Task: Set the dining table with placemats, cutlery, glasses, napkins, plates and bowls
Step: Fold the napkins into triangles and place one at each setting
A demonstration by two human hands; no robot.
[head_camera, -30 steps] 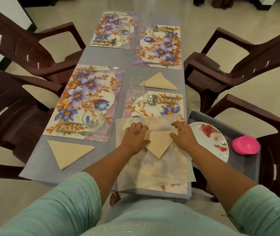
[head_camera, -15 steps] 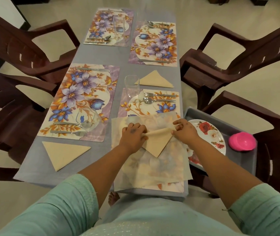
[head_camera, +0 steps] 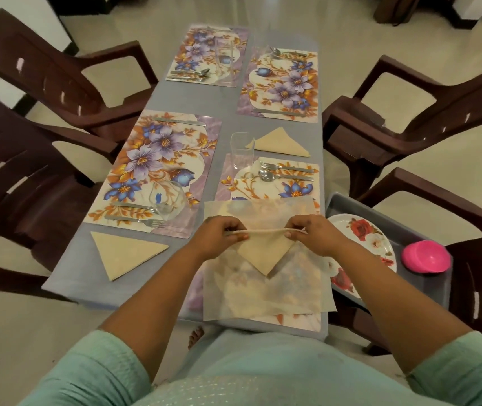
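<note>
- Your left hand [head_camera: 219, 235] pinches one top corner of the folded napkin [head_camera: 264, 253].
- Your right hand [head_camera: 313, 234] pinches the other corner, above the unfolded napkins [head_camera: 263, 288].

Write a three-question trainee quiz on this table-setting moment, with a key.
1. True or false: both hands pinch the folded napkin.
2. What lies on the grey tray? A) forks B) flowered plate and pink bowl C) glasses
3. Fill in: the tall glass stands beside a ____ napkin.

Key:
1. True: left hand and right hand each pinch its top edge.
2. B: plate, bowl.
3. Folded.
</note>
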